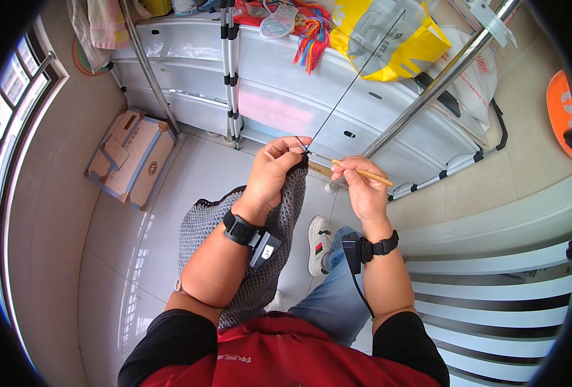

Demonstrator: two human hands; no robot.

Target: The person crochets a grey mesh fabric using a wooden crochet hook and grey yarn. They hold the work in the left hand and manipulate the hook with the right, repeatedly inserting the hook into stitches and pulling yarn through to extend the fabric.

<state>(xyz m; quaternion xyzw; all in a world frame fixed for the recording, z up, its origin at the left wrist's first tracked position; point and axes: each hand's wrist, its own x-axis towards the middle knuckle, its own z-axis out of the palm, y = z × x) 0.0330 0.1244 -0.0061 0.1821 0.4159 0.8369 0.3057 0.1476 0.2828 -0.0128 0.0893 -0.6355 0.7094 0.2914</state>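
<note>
My left hand (272,169) pinches the dark top edge of a grey crocheted piece (286,232), which hangs down below my forearm towards my lap. Black yarn (343,95) loops over the left index finger and runs taut up to a yellow and grey bag (387,43). In my right hand (363,186) is a crochet hook with a tan handle (363,172). Its metal tip meets the black yarn at the fabric's edge, close to the left fingertips. Whether the tip sits inside a stitch is too small to tell.
White storage bins (295,96) on a tubular frame stand ahead, with a multicoloured tassel (312,41) hanging over them. A metal pole (426,106) rises at the right. Decorated boxes (131,157) sit on the tiled floor at left. White slats (489,290) lie to my right.
</note>
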